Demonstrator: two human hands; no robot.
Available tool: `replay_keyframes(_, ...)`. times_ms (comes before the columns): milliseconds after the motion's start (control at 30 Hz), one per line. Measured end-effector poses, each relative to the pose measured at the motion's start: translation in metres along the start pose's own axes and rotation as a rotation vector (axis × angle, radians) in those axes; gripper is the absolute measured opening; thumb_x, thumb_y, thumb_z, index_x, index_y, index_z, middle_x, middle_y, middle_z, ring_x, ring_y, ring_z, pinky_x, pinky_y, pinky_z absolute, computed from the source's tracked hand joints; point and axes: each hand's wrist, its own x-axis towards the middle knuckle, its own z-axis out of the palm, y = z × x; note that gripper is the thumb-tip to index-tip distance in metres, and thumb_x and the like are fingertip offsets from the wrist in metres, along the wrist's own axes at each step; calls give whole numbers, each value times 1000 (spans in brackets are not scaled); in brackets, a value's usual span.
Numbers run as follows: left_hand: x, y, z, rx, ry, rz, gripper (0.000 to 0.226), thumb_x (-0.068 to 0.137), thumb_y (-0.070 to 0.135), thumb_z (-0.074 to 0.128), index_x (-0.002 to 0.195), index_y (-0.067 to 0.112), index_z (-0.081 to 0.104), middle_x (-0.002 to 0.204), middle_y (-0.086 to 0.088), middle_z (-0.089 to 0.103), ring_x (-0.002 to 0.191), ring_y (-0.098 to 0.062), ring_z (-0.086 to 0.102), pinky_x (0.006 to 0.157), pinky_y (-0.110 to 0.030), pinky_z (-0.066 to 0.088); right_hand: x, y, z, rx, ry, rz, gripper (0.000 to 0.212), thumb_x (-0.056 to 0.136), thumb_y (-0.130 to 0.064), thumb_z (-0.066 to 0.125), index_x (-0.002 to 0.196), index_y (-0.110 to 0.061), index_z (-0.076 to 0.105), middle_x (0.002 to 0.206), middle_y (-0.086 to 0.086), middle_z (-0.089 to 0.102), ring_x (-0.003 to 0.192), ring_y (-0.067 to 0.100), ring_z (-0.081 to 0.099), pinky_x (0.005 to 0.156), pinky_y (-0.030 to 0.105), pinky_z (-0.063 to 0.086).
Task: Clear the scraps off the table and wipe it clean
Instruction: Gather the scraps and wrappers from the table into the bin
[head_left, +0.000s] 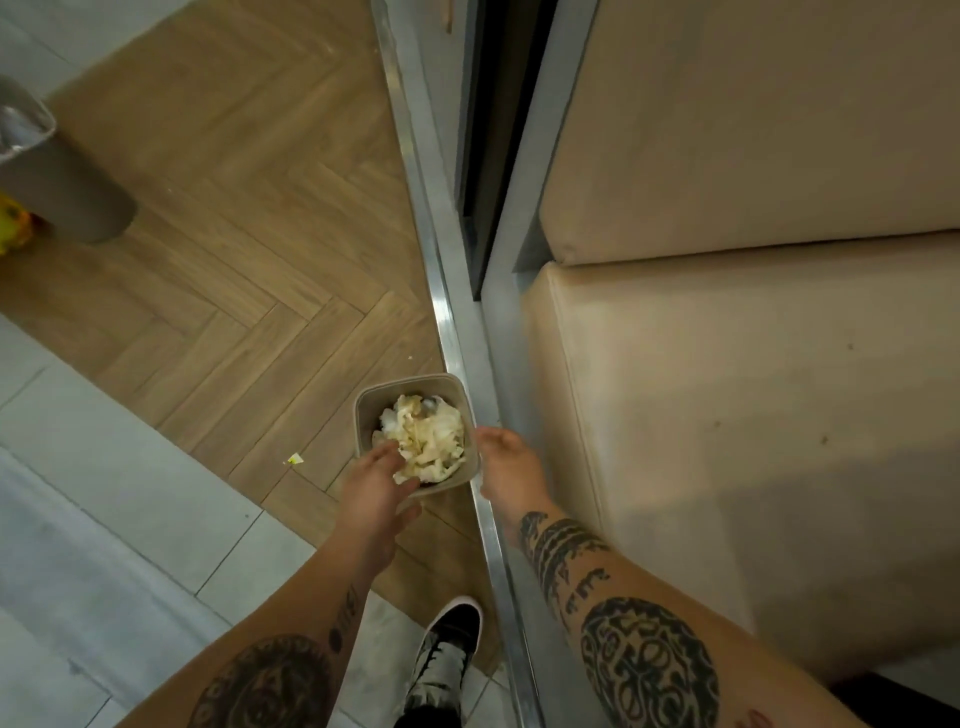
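A small beige bin (363, 410) stands on the wood floor beside a metal strip. It is filled with pale crumpled scraps (426, 441). My left hand (376, 491) is at the bin's near rim, its fingers reaching inside against the scraps and its thumb along the outside of the rim. My right hand (506, 462) is at the bin's right rim with loosely curled fingers, and I see nothing held in it. A small yellow-white scrap (295, 459) lies on the floor left of the bin.
A taller grey bin (57, 176) with a liner stands at the far left, a yellow object (10, 231) beside it. A beige cushioned bench (753, 389) fills the right side behind the metal strip (457, 332). My shoe (447, 654) is on grey tiles below.
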Motion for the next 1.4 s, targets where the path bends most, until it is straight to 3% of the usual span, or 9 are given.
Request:
replay_keyframes(100,-46,11,22,29,-61,37,18,103,21,53,116,25,65,115,-2,70,103,-24,67,89,-43,52,-45,-20,-29,126,50,-38,14,101,-31,55,98,-28,68,104,-5,70,90,10,61,83,26,53)
replay_keyframes(200,-102,31,55,56,-147,96,17,102,19,55,116,19,65,113,-7,71,91,-23,67,82,-39,50,-94,-50,-63,191,121,-134,12,101,-23,56,98,-25,67,95,-14,65,84,0,59,70,8,47)
replay_keyframes(300,-164,55,93,122,-245,194,20,104,17,50,118,15,63,110,-9,72,87,-22,67,77,-38,50,-149,-82,-102,287,176,-219,15,99,-19,56,106,-23,69,105,-7,69,96,11,64,92,27,54)
replay_keyframes(433,-255,76,139,231,-401,323,20,104,16,48,115,19,65,109,-8,73,98,-26,70,88,-43,54,-229,-114,-166,389,252,-336,21,101,-10,52,114,-15,67,94,-14,65,76,-7,64,70,15,53)
replay_keyframes(567,-345,71,185,361,-590,413,20,103,11,46,109,17,64,98,-6,72,80,-21,66,72,-33,52,-302,-117,-247,400,451,-430,19,96,-19,58,100,-34,69,96,-18,67,85,3,62,87,37,57)
replay_keyframes(733,-439,34,257,550,-810,510,20,101,9,47,98,19,64,92,-3,70,69,-14,61,63,-27,48,-384,-76,-347,560,761,-423,17,96,-18,56,105,-23,70,100,-9,67,88,14,63,77,36,54)
replay_keyframes(933,-517,-47,319,871,-1099,525,20,101,12,47,104,19,66,97,-2,71,75,-17,64,73,-33,52,-436,7,-419,716,974,-357,14,98,-18,55,103,-24,66,96,-7,65,85,15,60,70,31,48)
replay_keyframes(1133,-547,-125,350,1165,-1201,561,18,99,13,50,104,18,66,101,-2,73,80,-19,64,74,-36,52,-455,92,-466,727,1111,-164,18,94,-16,55,108,-17,66,99,0,67,80,19,59,70,32,48)
replay_keyframes(1400,-532,-168,364,1239,-1075,584,17,97,12,51,101,18,67,102,0,72,78,-17,63,64,-30,48,-427,142,-485,174,1049,105,46,88,-41,68,127,-16,66,124,6,66,113,24,61,87,29,48)
